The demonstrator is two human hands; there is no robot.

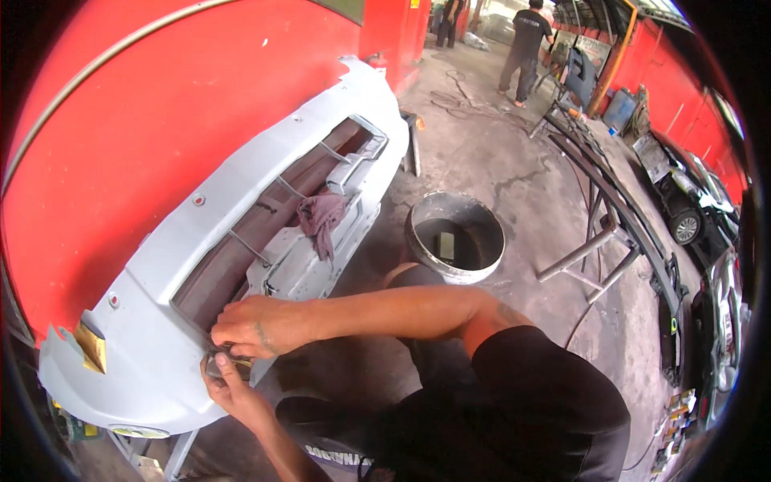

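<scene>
A light grey car bumper (169, 277) lies tilted on a stand in front of me, its long opening facing me. At its near end both my hands come together against the grey surface. My right hand (261, 327) reaches across from the right, its fingers curled and closed. Just below it, my left hand (227, 387) is closed with its thumb up, around a small dark grey piece too hidden to name. The two hands touch or nearly touch there. A purplish rag (321, 221) hangs over the bumper's inner edge, beyond my right hand.
A bucket (418, 249) of dark liquid with a greenish block in it stands right of the bumper. Metal stands (598, 241) carry long dark parts farther right. A red wall (144, 136) rises behind the bumper. Two people and a hose are at the back.
</scene>
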